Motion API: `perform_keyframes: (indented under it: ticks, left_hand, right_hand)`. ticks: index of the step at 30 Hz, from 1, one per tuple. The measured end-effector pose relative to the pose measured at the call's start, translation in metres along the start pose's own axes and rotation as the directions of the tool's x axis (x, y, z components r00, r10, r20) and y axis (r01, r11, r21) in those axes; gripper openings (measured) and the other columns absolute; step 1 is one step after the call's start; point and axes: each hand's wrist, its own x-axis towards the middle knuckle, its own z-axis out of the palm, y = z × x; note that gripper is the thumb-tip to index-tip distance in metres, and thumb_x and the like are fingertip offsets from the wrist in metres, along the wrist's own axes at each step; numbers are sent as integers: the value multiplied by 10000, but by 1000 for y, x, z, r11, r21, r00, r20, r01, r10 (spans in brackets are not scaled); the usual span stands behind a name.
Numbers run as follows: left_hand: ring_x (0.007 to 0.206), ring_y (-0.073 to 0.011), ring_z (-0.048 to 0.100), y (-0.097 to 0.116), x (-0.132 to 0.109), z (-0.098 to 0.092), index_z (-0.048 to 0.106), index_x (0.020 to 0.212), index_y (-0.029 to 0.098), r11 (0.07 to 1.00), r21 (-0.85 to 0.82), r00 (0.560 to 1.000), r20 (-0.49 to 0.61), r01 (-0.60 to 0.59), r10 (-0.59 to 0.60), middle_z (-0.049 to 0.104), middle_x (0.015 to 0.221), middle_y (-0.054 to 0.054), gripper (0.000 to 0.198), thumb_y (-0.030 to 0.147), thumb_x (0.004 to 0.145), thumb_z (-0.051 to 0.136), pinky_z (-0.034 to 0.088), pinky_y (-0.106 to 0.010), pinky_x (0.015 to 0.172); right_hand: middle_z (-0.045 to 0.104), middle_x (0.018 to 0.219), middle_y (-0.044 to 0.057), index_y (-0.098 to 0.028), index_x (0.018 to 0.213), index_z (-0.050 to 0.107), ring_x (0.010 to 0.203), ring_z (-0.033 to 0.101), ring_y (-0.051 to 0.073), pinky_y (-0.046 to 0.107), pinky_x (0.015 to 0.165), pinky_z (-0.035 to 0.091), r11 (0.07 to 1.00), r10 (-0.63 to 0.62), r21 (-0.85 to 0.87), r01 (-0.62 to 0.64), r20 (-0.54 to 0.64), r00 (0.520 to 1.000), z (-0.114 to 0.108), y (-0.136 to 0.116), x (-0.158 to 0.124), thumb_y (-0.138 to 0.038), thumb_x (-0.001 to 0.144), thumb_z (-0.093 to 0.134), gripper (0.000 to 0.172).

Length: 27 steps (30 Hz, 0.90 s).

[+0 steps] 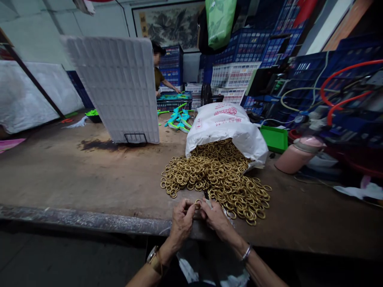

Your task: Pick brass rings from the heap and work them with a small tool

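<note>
Just beyond the table's front edge, my two hands meet over one gold-coloured ring (197, 202). My left hand (182, 219) is closed, pinching the ring between thumb and fingers. From the other side my right hand (216, 217) is closed too, its fingertips at the ring. A thin tool with a dark end (206, 195) sticks up from the right hand; the rest is hidden by the fingers, so its kind is unclear. Right behind the hands spreads a heap of gold-coloured rings (215, 175), spilling from the mouth of a white sack (220, 119) with red print.
A tall white padded panel (119, 87) stands at the left on the table (74, 175). To the right are a green tray (273, 138) and a pink bottle (299, 155). Turquoise-and-green items (178, 117) lie behind. Beyond, a person (158, 77) works near stacked blue crates (172, 63).
</note>
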Motion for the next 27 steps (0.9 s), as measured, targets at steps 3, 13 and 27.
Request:
perform_keyframes:
  ticks: [3,13,27]
  left_hand:
    - [563,-111,487,2,-4,1,535,635,166,1000,-16,999,38,4,-3,554,578,10,193,303,768,506,374,-213,569]
    - [333,-33,325,4,-8,-3,482,645,168,931,-132,929,201,340,-311,431,477,69,324,481,721,514,234,-159,332]
    - [359,-9,335,1,-15,-5,445,701,156,772,-461,894,313,439,-321,486,573,46,297,428,729,559,196,-143,344]
  right_hand:
    - [298,384,-105,-204,593,412,297,206,46,186,323,173,996,79,34,-82,82,994,3,1,-1,-515,765,362,359]
    - [487,515,-39,-176,601,490,501,419,91,204,477,328,981,-148,-127,148,7,989,1,1,3,-374,733,442,243]
    - [436,465,-48,-189,584,470,451,399,92,205,458,316,985,-108,-133,111,28,994,0,-2,0,-393,765,391,284]
